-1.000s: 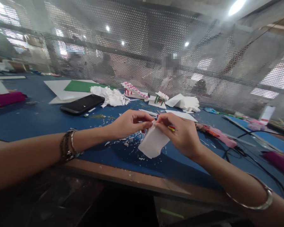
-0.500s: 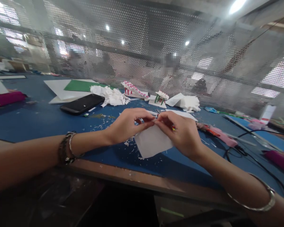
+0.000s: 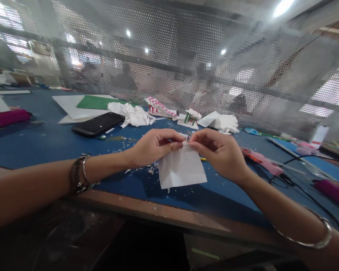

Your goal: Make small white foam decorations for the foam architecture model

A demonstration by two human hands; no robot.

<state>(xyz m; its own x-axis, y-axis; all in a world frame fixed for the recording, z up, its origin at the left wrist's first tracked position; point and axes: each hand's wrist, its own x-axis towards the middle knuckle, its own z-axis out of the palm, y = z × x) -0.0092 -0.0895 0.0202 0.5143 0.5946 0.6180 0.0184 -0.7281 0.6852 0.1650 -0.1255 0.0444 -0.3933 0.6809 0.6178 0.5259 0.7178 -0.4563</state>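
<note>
A squarish sheet of white paper (image 3: 183, 169) hangs down over the front of the table, faintly creased. My left hand (image 3: 155, 146) pinches its top edge between thumb and fingers. Close beside it, my right hand (image 3: 219, 152) is closed at the same edge, its fingertips nearly touching the left ones. Exactly what the right fingertips press on is partly hidden. Tiny white paper scraps (image 3: 151, 171) lie scattered on the blue table (image 3: 51, 146) beneath and around the sheet.
A black phone (image 3: 98, 124) and a white paper heap (image 3: 134, 114) lie at left-centre. Small paper models (image 3: 190, 117) stand behind my hands. At right are a pink glue gun (image 3: 265, 163) and its black cable. A perforated metal screen (image 3: 158, 49) rises behind, with people beyond.
The paper sheet has turned from a slanted, diamond-like position to hang almost square. My right hand has shifted slightly right and its fingers have moved along the top edge.
</note>
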